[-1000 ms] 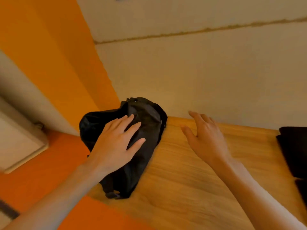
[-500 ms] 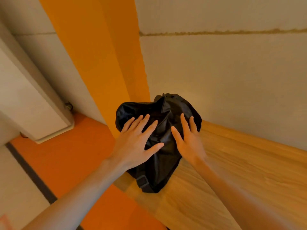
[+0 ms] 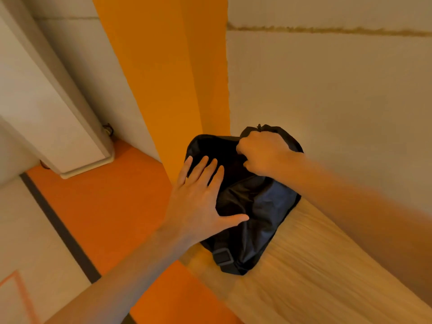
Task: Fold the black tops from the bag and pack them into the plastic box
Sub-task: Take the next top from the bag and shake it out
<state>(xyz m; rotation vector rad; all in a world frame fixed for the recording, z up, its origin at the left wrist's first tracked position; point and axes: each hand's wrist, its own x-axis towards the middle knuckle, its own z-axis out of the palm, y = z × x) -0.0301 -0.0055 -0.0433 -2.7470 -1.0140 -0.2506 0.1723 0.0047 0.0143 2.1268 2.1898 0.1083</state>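
head view: the black bag (image 3: 252, 206) sits at the far left corner of the wooden table (image 3: 315, 272), against the wall. the left hand (image 3: 198, 202) lies flat on its side with fingers spread, while the right hand (image 3: 261, 153) is closed, pinching the fabric at the bag's top edge.

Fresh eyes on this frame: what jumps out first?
The black bag at the near-left corner of the wooden table, against the wall. The right hand is closed on the fabric at the bag's top, while the left hand lies flat, fingers spread, on its left side. Behind them runs a bright orange wall stripe.
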